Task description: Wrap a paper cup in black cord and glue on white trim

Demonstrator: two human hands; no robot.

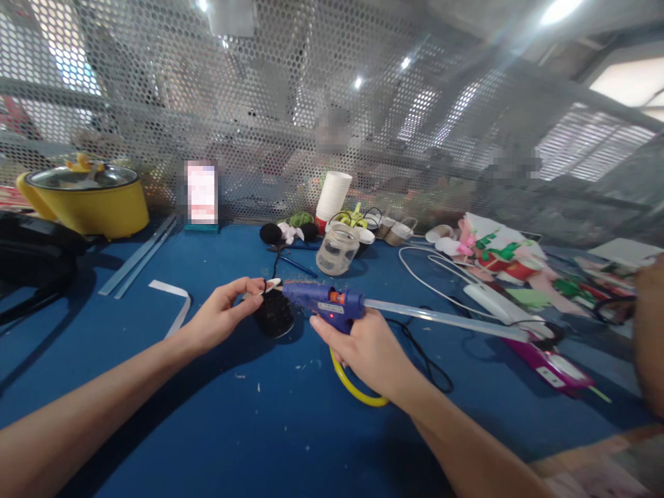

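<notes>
Left hand: fingertips pinched together on a small white piece, flat-looking and pale, right at the gun's nozzle; I can't tell from here whether the two touch.
Right hand: wrapped firmly around the grip of the glue gun.
Glue gun: moulded blue plastic with an orange part inside and a tiny red light, held over the middle of the tabletop, nozzle toward the left hand.
Glue stick: a long, straight, translucent rod poking out of the gun's back end.
Black object: rounded and rough-textured, on the tabletop just under the nozzle.
Yellow band: smooth and curved, below the right hand.
Tabletop: flat deep blue, flecked with pale scraps.
White strip: thin and bent at an angle, beyond the left forearm.
Jar: clear, round-walled, behind the gun.
Paper cups: a leaning white stack, ribbed by its rims.
Yellow pot: glossy and rounded, under a glass lid, at the far left.
Power strip: purple and white plastic, to the right.
Back screen: grey sheet full of round perforations.
</notes>
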